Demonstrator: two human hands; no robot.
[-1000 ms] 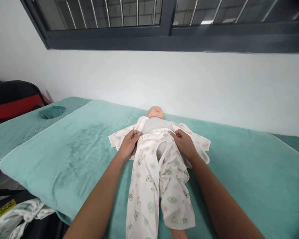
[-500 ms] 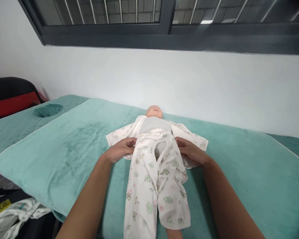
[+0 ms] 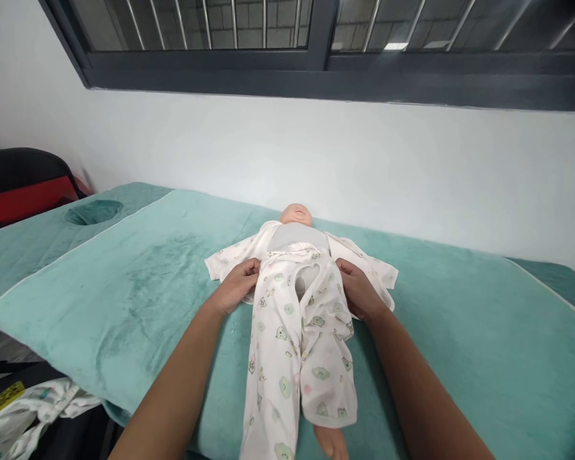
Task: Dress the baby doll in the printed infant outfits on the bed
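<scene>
A baby doll (image 3: pixel 296 214) lies on its back, its head toward the wall. White printed split-crotch pants (image 3: pixel 282 358) cover its legs and reach up over its grey torso (image 3: pixel 298 236). A matching printed shirt (image 3: pixel 364 259) lies open with both sleeves spread. My left hand (image 3: pixel 239 281) pinches the pants' edge at the left hip. On the opposite hip, my right hand (image 3: pixel 359 287) is closed on the pants' other side; its fingertips are partly hidden. One bare doll foot (image 3: pixel 331 441) shows below the right pant leg.
Under the doll is a bed with a teal plush cover (image 3: pixel 460 345), and a face hole (image 3: pixel 93 212) sits at its left end. Behind stand a white wall (image 3: pixel 287 153) and a barred window. White printed cloth (image 3: pixel 33 409) lies low at left, below a red-black object (image 3: pixel 26 188).
The right pant leg has moved up, so more of the doll's foot shows. Both hands have shifted slightly upward along the pants' sides, the right one also a little inward.
</scene>
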